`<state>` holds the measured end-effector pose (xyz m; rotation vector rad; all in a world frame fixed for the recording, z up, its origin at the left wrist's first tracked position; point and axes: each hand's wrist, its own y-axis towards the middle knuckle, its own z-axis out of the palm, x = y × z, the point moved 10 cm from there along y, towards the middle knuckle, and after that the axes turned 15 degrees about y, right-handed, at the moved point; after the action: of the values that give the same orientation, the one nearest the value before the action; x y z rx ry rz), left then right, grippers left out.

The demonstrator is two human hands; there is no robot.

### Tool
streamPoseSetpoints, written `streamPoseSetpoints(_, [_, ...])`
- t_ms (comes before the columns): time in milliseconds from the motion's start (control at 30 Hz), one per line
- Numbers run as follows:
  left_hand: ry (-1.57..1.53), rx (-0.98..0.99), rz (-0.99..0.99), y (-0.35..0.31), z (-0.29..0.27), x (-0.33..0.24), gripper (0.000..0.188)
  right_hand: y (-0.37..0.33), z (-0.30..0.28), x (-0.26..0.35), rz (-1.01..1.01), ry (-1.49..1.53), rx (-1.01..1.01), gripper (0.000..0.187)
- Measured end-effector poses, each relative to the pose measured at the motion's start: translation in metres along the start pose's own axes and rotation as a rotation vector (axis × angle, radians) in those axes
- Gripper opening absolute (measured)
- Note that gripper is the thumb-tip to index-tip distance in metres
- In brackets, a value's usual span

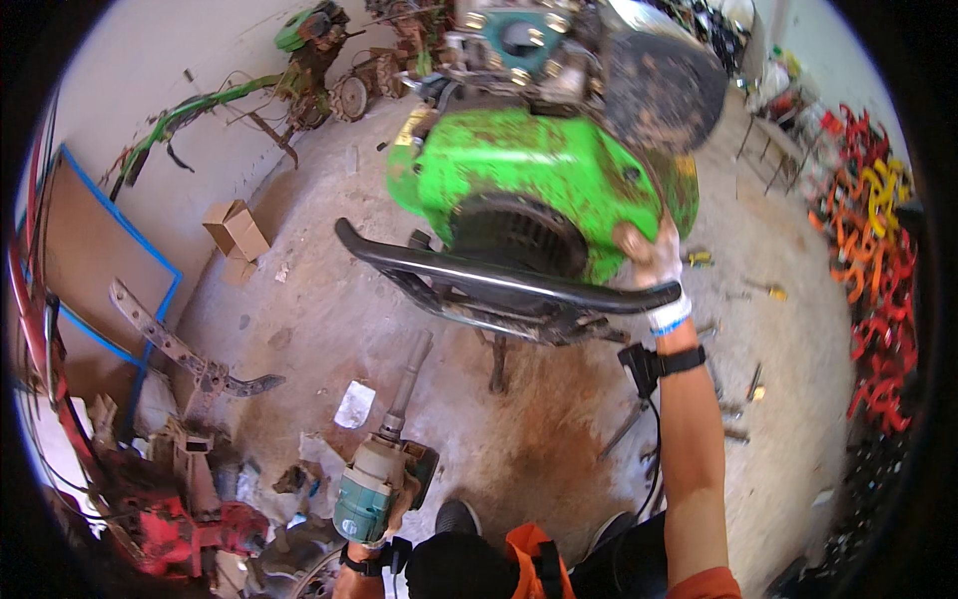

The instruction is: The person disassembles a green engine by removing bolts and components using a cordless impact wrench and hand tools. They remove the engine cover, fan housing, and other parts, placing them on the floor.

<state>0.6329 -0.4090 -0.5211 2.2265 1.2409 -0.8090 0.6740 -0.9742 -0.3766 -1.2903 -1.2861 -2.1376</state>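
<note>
In my left hand [397, 511] is a teal and grey cordless impact wrench [366, 496], its fingers closed around the grip. A long socket extension [407, 384] points forward from the wrench, away from the engine. Ahead of me stands a small engine with a dirt-stained green cover [509, 155] and a round, dark slotted fan grille [524, 240]. My right hand [654, 258] grips the right side of this cover, its far fingers partly hidden. The black tubular bar [499, 283] across the front of the engine passes by my right wrist.
Hand tools, among them a yellow-handled screwdriver [773, 291], lie on the floor at right. Red, orange and yellow curved parts [863, 250] line the right wall. A cardboard box [237, 232], a rusty curved bar [195, 354] and red machinery [190, 524] are at left.
</note>
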Motion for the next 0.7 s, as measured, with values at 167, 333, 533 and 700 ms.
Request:
streamPoseSetpoints(167, [0.139, -0.141, 0.094, 0.03, 0.002, -0.023, 0.028, 0.003, 0.0, 0.002, -0.065, 0.016, 0.014, 0.083])
streamPoseSetpoints(333, [-0.517, -0.031, -0.121, 0.07, 0.035, -0.008, 0.032, 0.001, -0.003, 0.01, -0.063, -0.087, 0.005, 0.073])
streamPoseSetpoints(533, [-0.478, 0.169, -0.245, 0.103, 0.051, -0.012, 0.042, -0.014, -0.028, -0.03, 0.191, 0.435, -0.141, 0.086])
streamPoseSetpoints(700, [-0.543, 0.05, -0.041, 0.12, 0.024, -0.045, 0.034, -0.011, -0.04, -0.033, 0.091, 0.231, -0.052, 0.085])
